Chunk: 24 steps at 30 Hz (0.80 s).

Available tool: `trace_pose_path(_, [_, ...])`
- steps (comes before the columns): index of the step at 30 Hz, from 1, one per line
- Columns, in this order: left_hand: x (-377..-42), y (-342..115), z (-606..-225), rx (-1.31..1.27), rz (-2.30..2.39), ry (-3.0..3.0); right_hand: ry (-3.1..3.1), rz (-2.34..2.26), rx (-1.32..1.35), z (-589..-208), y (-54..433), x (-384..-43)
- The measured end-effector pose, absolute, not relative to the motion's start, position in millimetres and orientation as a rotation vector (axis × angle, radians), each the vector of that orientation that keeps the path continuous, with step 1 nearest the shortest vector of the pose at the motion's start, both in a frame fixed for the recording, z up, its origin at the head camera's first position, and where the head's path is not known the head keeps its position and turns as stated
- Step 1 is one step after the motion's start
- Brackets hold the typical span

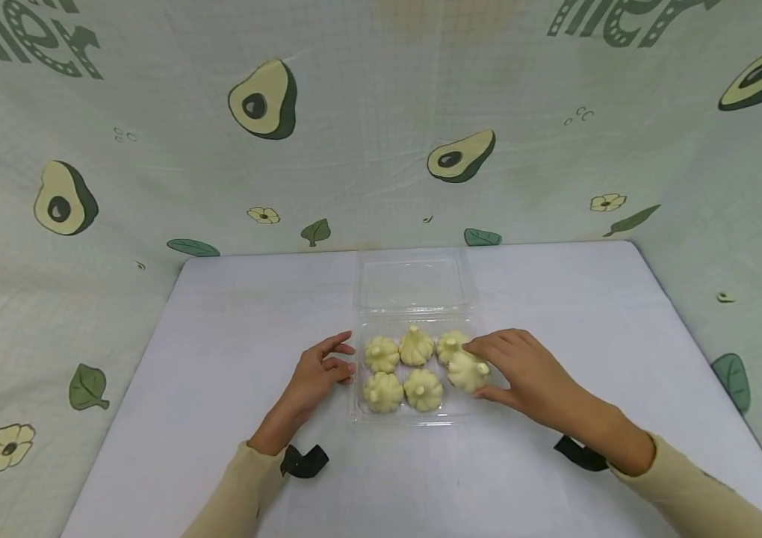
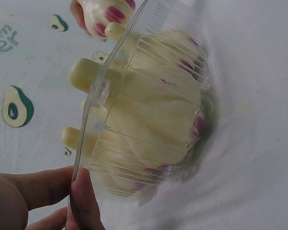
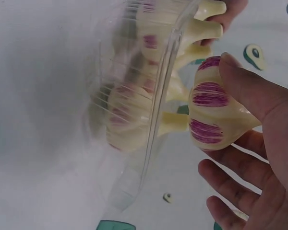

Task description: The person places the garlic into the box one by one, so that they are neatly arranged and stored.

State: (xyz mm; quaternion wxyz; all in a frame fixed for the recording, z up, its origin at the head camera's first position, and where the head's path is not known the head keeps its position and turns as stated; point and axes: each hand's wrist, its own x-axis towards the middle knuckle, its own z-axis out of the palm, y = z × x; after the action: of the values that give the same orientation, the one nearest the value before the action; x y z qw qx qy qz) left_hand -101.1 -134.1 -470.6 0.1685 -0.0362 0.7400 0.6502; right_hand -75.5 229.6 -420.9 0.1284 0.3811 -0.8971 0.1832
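Over a ribbed plastic box (image 1: 414,314), right hand (image 1: 527,377) grips bulbous garlic (image 1: 468,372), left hand (image 1: 312,379) pinching the rim (image 2: 85,122).

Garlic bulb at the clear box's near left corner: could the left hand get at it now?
Probably yes: the left hand is close by, and the open lid leaves that bulb uncovered, though the fingers would first need to release the box's rim.

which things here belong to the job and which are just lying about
In the job:
open clear container, its edge pinched by the left hand
five garlic bulbs inside it
sixth bulb, held in the right hand

Just around:
avocado-print cloth behind
white tabletop
black pieces by the wrists
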Motion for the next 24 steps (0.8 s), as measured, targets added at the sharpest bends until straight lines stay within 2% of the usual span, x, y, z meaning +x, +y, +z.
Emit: trace_pose_path(24, [-102,-134,-473,-0.103,1.859,2.1,-2.686,0.345,1.193,-442,216,-79])
